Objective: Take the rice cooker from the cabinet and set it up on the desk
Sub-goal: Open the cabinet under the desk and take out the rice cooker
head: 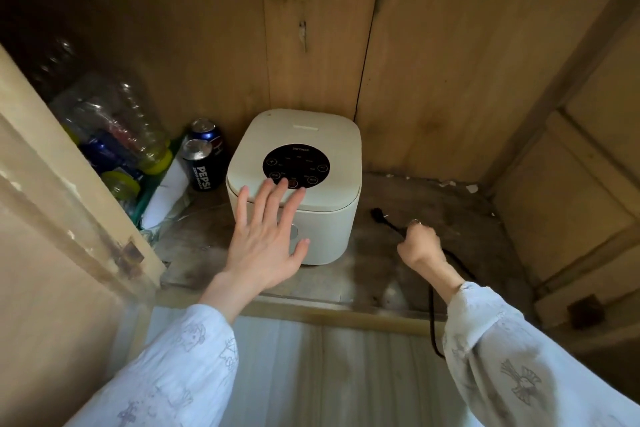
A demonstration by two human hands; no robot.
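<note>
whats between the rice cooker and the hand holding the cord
In the head view, only bare, stained cabinet floor and the black cord's plug end lie between the rice cooker and the right hand.

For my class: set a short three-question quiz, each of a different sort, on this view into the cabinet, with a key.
1. True or false: the rice cooker stands on the cabinet floor with its lid shut.
2. Which hand is closed on the black power cord? A) left hand B) right hand C) neither
3. Fill in: the two drink cans stand to the ____ of the cooker, as the camera sees it.

Key
1. True.
2. B; the left hand is spread open over the cooker's front edge, its fingers reaching the control panel.
3. Left.
</note>
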